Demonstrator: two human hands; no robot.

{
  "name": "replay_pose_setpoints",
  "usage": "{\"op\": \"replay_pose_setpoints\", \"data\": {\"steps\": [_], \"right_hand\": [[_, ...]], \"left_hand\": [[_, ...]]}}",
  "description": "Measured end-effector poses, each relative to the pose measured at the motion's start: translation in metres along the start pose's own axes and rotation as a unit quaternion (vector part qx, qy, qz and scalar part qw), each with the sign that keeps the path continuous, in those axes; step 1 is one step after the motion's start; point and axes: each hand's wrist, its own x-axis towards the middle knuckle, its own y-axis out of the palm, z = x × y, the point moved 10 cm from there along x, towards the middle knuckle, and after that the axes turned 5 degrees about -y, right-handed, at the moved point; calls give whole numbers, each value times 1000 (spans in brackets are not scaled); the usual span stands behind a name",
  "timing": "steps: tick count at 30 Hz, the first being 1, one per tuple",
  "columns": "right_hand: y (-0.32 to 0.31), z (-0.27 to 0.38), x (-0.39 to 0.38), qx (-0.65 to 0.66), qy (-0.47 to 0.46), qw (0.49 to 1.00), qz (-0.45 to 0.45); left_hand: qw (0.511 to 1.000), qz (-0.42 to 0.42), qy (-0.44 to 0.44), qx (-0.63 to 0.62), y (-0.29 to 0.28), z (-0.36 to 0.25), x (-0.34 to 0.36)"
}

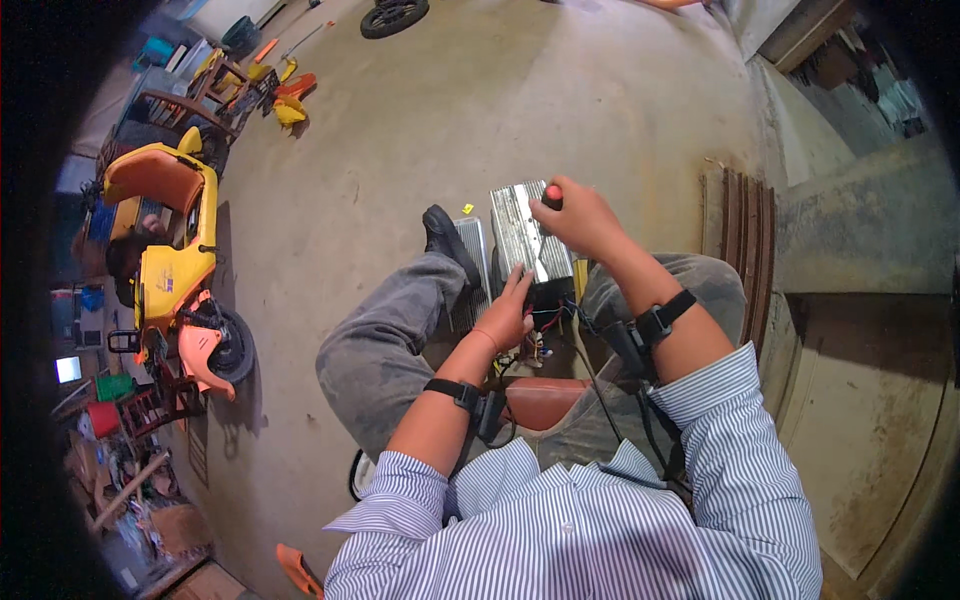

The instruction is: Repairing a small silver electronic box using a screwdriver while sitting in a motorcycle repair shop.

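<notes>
Near the middle of the frame, between the person's knees, lies a silver finned box (515,225), its ribbed face up and a pale strip running down it. The right hand (580,222) is closed around a red-ended tool (553,192) at the box's right edge; the shaft and tip are hidden, so contact with the metal cannot be told. The left hand (508,310) has its fingers stretched out over the box's lower left edge, resting there without wrapping round it. For good work at this point, the left fingers should press the box steady and sit clear of the tool's line, while the right wrist probably does best stacked straight above the tip, pushing firmly and turning slowly so it does not skid along the ribs. Thin coloured wires (548,318) gather just below the box; they look easy to snag or pinch, so it seems wise to leave them slack. Just left of the box is a second ribbed panel (470,250), beside a black shoe (447,240). Farther out, a yellow scooter (175,280) stands at the left of the frame, and a loose wheel (393,17) lies on the floor (330,130) at the top.
</notes>
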Motion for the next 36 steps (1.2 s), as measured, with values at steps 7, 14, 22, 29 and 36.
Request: {"op": "replay_pose_setpoints", "data": {"steps": [7,14,22,29,36], "right_hand": [[-1,0,3,-3,-22,1000,-19],[9,-4,1,14,-46,999,0],[8,-6,0,3,-29,999,-16],[16,-10,3,13,-42,999,3],[24,-14,-3,-12,-66,997,35]], "left_hand": [[1000,-4,-3,23,0,2,3],[1000,-3,-19,14,14,18,4],[999,-23,25,4,18,24,10],[999,-9,20,32,27,42,22],[1000,-6,18,19,26,39,24]]}}
